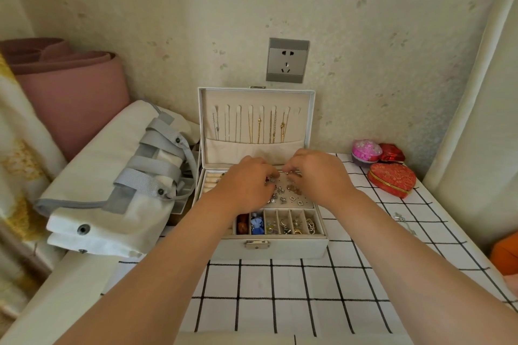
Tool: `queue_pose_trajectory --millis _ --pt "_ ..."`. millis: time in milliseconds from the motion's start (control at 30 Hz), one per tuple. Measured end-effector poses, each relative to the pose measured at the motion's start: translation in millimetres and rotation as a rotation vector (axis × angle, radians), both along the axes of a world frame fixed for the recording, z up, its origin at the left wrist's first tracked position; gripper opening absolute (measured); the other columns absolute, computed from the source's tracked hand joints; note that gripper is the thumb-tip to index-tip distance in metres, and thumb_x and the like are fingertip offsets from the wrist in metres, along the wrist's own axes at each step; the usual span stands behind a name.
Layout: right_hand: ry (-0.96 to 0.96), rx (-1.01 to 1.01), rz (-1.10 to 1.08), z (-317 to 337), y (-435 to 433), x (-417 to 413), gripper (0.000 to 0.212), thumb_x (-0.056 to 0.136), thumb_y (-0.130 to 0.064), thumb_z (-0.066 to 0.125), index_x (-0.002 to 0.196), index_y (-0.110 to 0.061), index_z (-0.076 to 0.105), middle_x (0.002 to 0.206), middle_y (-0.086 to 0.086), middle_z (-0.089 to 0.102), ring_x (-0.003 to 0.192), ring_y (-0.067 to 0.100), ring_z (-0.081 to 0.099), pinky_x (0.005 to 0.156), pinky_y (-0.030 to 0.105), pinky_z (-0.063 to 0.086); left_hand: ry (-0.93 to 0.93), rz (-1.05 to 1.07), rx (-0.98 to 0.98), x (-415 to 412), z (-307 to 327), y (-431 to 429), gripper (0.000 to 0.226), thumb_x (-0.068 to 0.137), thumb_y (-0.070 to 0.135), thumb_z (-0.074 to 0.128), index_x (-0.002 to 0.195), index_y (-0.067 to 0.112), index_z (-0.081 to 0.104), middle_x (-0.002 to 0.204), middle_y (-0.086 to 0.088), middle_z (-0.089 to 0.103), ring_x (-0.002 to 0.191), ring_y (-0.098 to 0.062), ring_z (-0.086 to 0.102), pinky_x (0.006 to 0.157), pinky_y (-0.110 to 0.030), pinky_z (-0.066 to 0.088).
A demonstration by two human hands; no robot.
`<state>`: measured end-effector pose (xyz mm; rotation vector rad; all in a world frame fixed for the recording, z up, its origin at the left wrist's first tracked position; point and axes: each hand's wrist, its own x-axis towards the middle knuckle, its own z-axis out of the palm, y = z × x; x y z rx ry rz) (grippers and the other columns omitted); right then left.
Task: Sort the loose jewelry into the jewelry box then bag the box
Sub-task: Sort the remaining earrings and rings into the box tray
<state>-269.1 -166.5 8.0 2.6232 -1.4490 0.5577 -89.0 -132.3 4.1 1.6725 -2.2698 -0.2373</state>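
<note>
checked tablecloth [283, 291] bears the open jewelry box [283, 247]; left hand [246, 183] and right hand [318, 175] curl over its earrings [292, 198]; cannot tell what they grip

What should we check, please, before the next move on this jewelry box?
1. Lid open and upright: ok.
2. Right hand pinches a small piece over the earring panel: ok.
3. Left hand grip: cannot tell, fingertips hidden.
4. All loose jewelry boxed: not ok, a chain lies on the tablecloth.
5. Bag ready beside the box: ok.
</note>
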Motion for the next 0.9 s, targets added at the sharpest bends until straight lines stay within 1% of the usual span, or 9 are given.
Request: queue_pose_trajectory --millis 167,267,367,467,567,667,733,833,900 --pt "-0.038 0.065 0.005 1.0 -1.0 -3.5 0.018 0.09 -0.026 0.07 0.106 -0.031 0.076 0.107 -0.008 0.069 0.097 0.015 0.062 0.076 0.03 0.048 -0.022 0.001 -0.009 -1.2 -2.1 1.5 0.038 0.097 0.028 0.05 0.134 0.024 0.058 0.132 0.0 0.056 0.121 -0.022 0.044 0.1 -0.041 0.041" --pt "-0.046 0.039 0.013 0.0 -0.7 -2.8 0.016 0.089 -0.024 0.071 0.103 -0.029 0.077 0.103 -0.007 0.069 0.095 0.016 0.062 0.074 0.031 0.048 -0.046 -0.003 -0.026 -1.6 -3.1 2.0 0.038 0.097 0.028 0.049 0.134 0.023 0.058 0.129 -0.001 0.057 0.118 -0.022 0.046 0.098 -0.042 0.043" --pt "-0.016 0.003 0.029 -3.3 -0.3 -0.1 0.015 0.088 -0.02 0.07 0.099 -0.027 0.078 0.1 -0.006 0.069 0.093 0.019 0.063 0.071 0.033 0.05 -0.034 0.002 -0.029 -1.3 -5.0 2.8 0.038 0.097 0.028 0.05 0.133 0.022 0.058 0.13 0.0 0.055 0.117 -0.021 0.046 0.099 -0.042 0.043" --pt "0.034 0.001 0.045 -1.7 -1.4 0.1 0.016 0.09 -0.021 0.068 0.1 -0.028 0.078 0.1 -0.006 0.068 0.095 0.019 0.061 0.071 0.033 0.05 -0.018 0.003 -0.035 -2.7 -4.8 3.3 0.038 0.097 0.028 0.051 0.133 0.021 0.059 0.13 0.0 0.053 0.116 -0.021 0.046 0.099 -0.042 0.043" --pt "0.036 0.094 0.044 4.0 -2.9 -3.0 0.016 0.092 -0.023 0.067 0.102 -0.031 0.077 0.107 -0.009 0.067 0.101 0.015 0.059 0.078 0.034 0.05 -0.005 -0.002 -0.033 -1.8 -2.6 3.5 0.039 0.097 0.027 0.05 0.134 0.02 0.058 0.13 0.0 0.054 0.116 -0.021 0.047 0.099 -0.042 0.043" --pt "-0.03 0.191 0.041 8.1 -4.0 -5.8 0.027 0.091 -0.014 0.066 0.108 -0.033 0.074 0.114 -0.009 0.063 0.105 0.014 0.058 0.086 0.037 0.05 0.002 -0.006 -0.02 0.5 -1.4 4.0 0.038 0.096 0.027 0.052 0.133 0.02 0.059 0.131 0.001 0.055 0.119 -0.021 0.047 0.099 -0.042 0.044" --pt "-0.09 0.236 0.043 9.1 -5.0 -7.0 0.032 0.091 -0.01 0.065 0.112 -0.033 0.072 0.115 -0.008 0.061 0.105 0.015 0.059 0.088 0.039 0.051 0.012 -0.006 -0.014 0.7 -1.0 4.0 0.036 0.096 0.027 0.053 0.131 0.02 0.061 0.131 0.001 0.055 0.119 -0.02 0.048 0.1 -0.043 0.044" --pt "-0.079 0.258 0.029 7.4 -7.5 -8.0 0.026 0.094 -0.019 0.065 0.115 -0.033 0.071 0.116 -0.008 0.06 0.105 0.016 0.06 0.089 0.04 0.051 0.014 -0.011 -0.02 -0.3 -1.0 4.2 0.034 0.096 0.026 0.052 0.128 0.02 0.063 0.128 0.001 0.058 0.117 -0.021 0.049 0.099 -0.043 0.045" --pt "-0.051 0.268 0.017 6.3 -6.8 -6.8 0.02 0.094 -0.027 0.065 0.112 -0.033 0.073 0.115 -0.008 0.059 0.104 0.015 0.059 0.088 0.038 0.05 0.011 -0.014 -0.022 -0.4 -0.9 4.2 0.034 0.096 0.026 0.052 0.128 0.02 0.063 0.127 0.001 0.059 0.116 -0.021 0.05 0.098 -0.043 0.045"
